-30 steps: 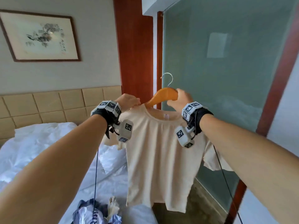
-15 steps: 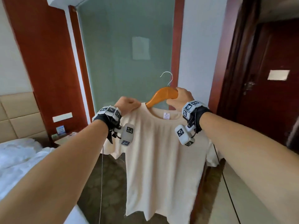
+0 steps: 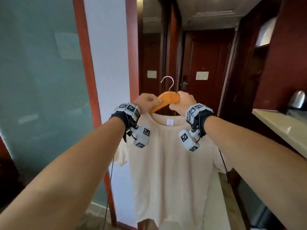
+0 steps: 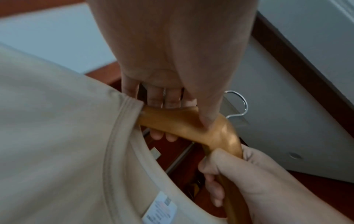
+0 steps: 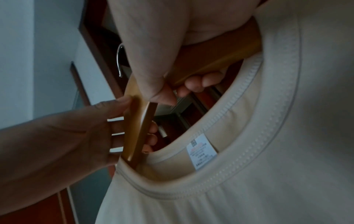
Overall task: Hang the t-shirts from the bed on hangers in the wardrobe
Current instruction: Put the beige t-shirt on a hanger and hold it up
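- Fingers (image 4: 157,134) of the left hand (image 3: 147,102) curl around the left arm of a wooden hanger (image 3: 163,102), thumb pressed on its near face; the right hand (image 3: 182,102) grips the hanger's right arm, fingers wrapped around it.
- The hanger sits at the centre of the head view, its metal hook (image 3: 167,83) pointing up.
- A cream t-shirt (image 3: 169,171) hangs from it, filling the lower centre, a white label (image 3: 169,122) inside the collar.
- Behind, dark red doors (image 3: 207,67) stand at upper centre.
- Frosted green glass (image 3: 38,80) fills the left.
- A pale counter (image 3: 280,125) with a steel kettle (image 3: 298,100) sits at right.
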A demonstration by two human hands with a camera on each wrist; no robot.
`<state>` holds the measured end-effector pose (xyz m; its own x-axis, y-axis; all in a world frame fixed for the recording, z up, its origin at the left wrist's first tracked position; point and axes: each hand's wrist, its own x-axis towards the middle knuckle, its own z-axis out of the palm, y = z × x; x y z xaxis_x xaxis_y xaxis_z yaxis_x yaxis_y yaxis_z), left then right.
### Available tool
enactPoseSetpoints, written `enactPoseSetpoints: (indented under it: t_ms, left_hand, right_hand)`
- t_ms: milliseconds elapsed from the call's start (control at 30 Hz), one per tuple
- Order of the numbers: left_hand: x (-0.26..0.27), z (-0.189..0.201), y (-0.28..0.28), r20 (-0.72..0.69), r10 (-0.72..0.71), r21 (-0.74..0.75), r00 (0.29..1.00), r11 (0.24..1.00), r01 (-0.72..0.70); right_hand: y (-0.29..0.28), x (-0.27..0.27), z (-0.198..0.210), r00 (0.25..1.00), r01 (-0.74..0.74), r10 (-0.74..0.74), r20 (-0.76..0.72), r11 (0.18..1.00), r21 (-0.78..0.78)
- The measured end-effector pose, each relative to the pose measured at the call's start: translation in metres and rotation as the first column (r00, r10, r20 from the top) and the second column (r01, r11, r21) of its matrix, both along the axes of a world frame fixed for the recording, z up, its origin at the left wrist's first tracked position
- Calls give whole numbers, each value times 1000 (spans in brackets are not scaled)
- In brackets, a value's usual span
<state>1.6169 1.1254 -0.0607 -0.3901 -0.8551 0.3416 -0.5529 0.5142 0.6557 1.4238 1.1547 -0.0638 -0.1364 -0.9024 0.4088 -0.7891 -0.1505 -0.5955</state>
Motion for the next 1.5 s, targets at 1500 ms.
enactPoseSetpoints:
  t_ms: [1500]
  left_hand:
    - [-859,5,-799,-162,-273,-31,948,962,271]
  right_hand:
    - [-689,-800,16,764,606,-577,-288,796,13]
